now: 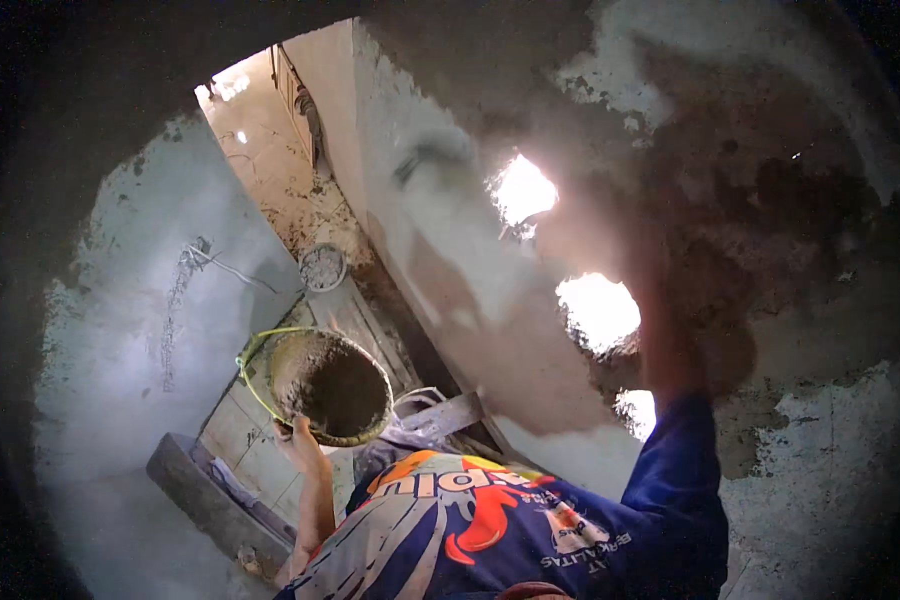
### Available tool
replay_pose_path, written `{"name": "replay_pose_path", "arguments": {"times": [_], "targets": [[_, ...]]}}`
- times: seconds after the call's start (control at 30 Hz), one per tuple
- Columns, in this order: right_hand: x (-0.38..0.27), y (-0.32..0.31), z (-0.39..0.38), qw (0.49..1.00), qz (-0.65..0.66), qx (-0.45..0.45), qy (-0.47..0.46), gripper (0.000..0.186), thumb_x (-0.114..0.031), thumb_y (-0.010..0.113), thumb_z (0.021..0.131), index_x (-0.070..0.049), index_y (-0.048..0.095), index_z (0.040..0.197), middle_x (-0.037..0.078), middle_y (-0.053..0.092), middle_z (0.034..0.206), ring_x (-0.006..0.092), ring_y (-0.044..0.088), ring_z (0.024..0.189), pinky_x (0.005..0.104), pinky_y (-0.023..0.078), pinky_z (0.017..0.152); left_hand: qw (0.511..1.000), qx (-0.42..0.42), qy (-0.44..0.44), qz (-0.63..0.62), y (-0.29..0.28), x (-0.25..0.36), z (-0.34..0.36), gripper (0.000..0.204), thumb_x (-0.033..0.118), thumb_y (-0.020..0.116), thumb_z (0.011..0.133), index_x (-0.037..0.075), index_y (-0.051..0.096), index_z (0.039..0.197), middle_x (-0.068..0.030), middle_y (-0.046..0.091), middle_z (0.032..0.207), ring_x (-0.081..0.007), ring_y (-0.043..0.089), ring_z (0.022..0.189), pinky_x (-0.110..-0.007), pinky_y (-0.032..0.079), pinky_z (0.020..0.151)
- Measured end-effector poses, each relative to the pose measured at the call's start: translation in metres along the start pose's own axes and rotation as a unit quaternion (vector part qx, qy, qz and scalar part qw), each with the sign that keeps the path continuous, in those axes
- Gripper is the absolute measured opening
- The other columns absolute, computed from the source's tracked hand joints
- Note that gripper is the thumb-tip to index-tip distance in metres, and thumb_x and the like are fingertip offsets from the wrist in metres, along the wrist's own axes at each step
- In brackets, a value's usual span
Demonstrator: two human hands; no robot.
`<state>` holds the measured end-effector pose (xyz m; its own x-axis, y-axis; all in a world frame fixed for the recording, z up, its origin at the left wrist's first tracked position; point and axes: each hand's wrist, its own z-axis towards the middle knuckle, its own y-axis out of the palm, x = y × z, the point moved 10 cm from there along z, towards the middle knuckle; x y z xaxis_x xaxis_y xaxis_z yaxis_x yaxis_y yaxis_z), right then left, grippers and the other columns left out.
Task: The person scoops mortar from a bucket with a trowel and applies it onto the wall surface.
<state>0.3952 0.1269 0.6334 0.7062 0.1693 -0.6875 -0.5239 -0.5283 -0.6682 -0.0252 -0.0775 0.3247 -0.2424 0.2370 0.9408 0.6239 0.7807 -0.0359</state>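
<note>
While the plastered wall (770, 250) crowds my right side, my right hand (660, 300) is raised against it, blurred; grip unreadable. Left hand (300, 440) grips the mortar pan (330, 385) rim, out over open floor (270, 150).

Pan (330, 385): dull brown rim, dark grey wet mortar inside; yellow-green cord along its left edge. Wall (770, 230): patchy, dark brown-grey wet plaster over pale grey. Shirt (490, 530): blue, with orange, red and white flame pattern. Sleeve (682, 470): plain deep blue.
</note>
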Motion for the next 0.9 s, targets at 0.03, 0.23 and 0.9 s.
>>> {"name": "replay_pose_path", "arguments": {"times": [0.03,0.23,0.9], "targets": [[0.004,-0.027,-0.002,0.998,-0.001,0.062,0.007,0.027,-0.028,0.059,0.091,-0.005,0.063,0.104,0.006,0.06,0.092,0.0123,0.059,0.077,0.0312,0.048,0.067,0.999,0.002,0.031,0.045,-0.01,0.01,0.0,0.046,0.003,0.057,0.074,0.001,0.056,0.12,-0.0067,0.061,0.104,-0.0197,0.056,0.09,-0.033,0.043,0.084],[-0.011,-0.126,-0.086,0.891,0.109,0.442,0.016,0.024,-0.031,0.059,0.092,-0.007,0.062,0.097,0.0,0.054,0.075,0.0099,0.051,0.063,0.0302,0.042,0.058,0.988,-0.015,0.056,0.141,-0.033,0.015,0.009,0.02,0.005,0.059,0.079,0.002,0.056,0.099,-0.0035,0.056,0.089,-0.0132,0.051,0.08,-0.028,0.043,0.073],[0.114,0.251,-0.035,0.924,-0.372,-0.006,0.092,0.013,-0.011,0.06,0.08,-0.005,0.068,0.088,0.009,0.068,0.087,0.0224,0.068,0.075,0.0327,0.054,0.056,0.82,-0.439,0.349,0.118,0.192,0.175,-0.196,0.011,-0.005,0.056,0.08,0.003,0.049,0.083,0.0039,0.042,0.076,-0.0053,0.037,0.067,-0.021,0.033,0.056]]}}
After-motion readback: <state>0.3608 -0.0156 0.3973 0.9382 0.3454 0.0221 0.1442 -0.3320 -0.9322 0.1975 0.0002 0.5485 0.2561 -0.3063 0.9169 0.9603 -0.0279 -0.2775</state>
